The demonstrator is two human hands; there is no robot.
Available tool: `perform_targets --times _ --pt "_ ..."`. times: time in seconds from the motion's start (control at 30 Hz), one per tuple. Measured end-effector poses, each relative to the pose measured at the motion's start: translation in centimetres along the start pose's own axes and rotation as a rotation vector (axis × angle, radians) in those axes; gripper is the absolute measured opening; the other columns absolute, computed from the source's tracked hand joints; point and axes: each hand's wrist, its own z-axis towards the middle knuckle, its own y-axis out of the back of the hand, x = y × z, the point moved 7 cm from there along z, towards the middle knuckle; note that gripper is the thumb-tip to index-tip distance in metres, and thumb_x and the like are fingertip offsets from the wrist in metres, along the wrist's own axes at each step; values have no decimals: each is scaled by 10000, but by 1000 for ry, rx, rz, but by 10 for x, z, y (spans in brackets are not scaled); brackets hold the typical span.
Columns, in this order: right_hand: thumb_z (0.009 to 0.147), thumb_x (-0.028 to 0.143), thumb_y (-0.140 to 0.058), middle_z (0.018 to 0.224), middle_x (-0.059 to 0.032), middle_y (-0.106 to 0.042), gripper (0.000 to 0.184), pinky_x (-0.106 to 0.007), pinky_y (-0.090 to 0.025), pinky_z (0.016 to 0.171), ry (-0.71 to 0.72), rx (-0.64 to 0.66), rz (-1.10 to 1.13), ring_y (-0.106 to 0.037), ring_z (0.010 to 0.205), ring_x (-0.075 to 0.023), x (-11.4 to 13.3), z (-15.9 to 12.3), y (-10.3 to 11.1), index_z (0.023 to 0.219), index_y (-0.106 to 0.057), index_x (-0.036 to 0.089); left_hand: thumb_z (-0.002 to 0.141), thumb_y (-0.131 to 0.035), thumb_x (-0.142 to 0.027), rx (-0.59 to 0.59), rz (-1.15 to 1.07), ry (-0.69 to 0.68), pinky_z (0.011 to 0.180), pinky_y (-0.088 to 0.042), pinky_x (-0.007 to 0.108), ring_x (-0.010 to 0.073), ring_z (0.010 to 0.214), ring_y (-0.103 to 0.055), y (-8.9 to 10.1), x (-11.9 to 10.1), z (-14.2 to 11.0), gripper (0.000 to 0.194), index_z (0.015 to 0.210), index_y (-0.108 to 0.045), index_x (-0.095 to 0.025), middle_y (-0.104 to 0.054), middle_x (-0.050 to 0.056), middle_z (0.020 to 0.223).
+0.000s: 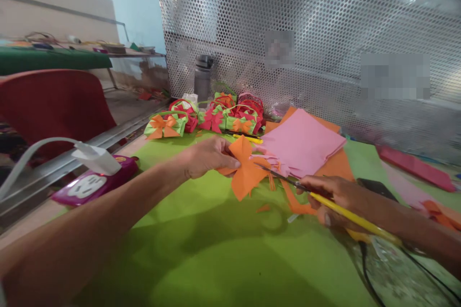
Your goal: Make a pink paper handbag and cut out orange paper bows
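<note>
In my left hand point(212, 157), thumb and fingers pinch an orange paper cutout point(242, 177) with several pointed petal-like lobes. My right hand point(329, 196) is closed round yellow-handled scissors point(345, 211), whose dark narrow blades point left and meet the cutout's right lobe. Whether the blades are parted is too fine to tell. Orange paper scraps point(263, 208) lie below the cutout, and a longer orange strip point(291, 199) runs beneath the scissors. A stack of pink paper sheets point(302, 141) rests on orange sheets point(336, 165) just behind my hands.
Small paper baskets with bows point(163, 127) stand at the back beside a grey bottle point(202, 76). A yellow cutter point(248, 138) lies before them. At left, a charger point(96, 158) sits in a purple power strip point(122, 168). Perforated metal panel point(230, 24) rises behind; a dark phone point(376, 189) lies right.
</note>
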Motion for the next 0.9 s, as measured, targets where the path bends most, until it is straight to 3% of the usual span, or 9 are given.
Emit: perform_targets --times 0.17,0.3,0.37,0.43,0.57,0.77,0.9 --pt "696 616 -548 677 10 -493 492 -220 -327 486 19 -82 82 -386 542 -115 -4 -2 -3 919 -546 178 518 -742 -173 -154 -116 -51 553 -476 258 125 547 -575 8 -2 0 191 669 -668 -82 -648 41 602" --pt "685 542 -603 707 25 -499 411 -220 -349 499 34 -149 126 -408 540 -112 -12 2 -10 912 -502 214 517 -724 -188 -266 -160 -79 597 -488 302 140 567 -585 13 -5 -3 190 664 -663 -85 -647 41 615" --pt "696 607 -550 713 12 -518 442 -231 -373 515 24 -157 191 -453 571 -133 -15 6 -16 888 -505 212 511 -726 -192 -294 -162 -90 614 -492 329 146 570 -585 14 -7 -4 208 680 -665 -88 -651 43 631" --pt "707 695 -454 703 -8 -533 516 -242 -387 525 -8 -165 258 -487 599 -152 -19 10 -21 839 -518 199 512 -731 -197 -296 -148 -98 621 -489 338 143 563 -577 13 -8 -5 216 685 -664 -86 -649 43 639" --pt "585 778 -512 664 4 -518 658 -224 -365 484 28 -149 290 -469 566 -139 -12 11 -29 871 -548 186 534 -737 -211 -266 -109 -108 640 -483 336 145 584 -578 10 -9 -5 214 687 -659 -82 -639 43 637" --pt "646 759 -480 663 11 -483 608 -219 -354 493 43 -108 229 -425 559 -125 8 6 -24 845 -548 188 545 -744 -233 -229 -49 -88 653 -484 316 159 644 -602 5 -9 -5 248 734 -669 -90 -657 53 690" --pt "636 792 -443 671 17 -464 687 -222 -311 476 46 -55 262 -359 524 -107 13 7 -26 936 -522 179 555 -737 -222 -202 -22 -102 634 -481 298 151 628 -599 3 -10 -5 263 771 -677 -85 -660 50 684"
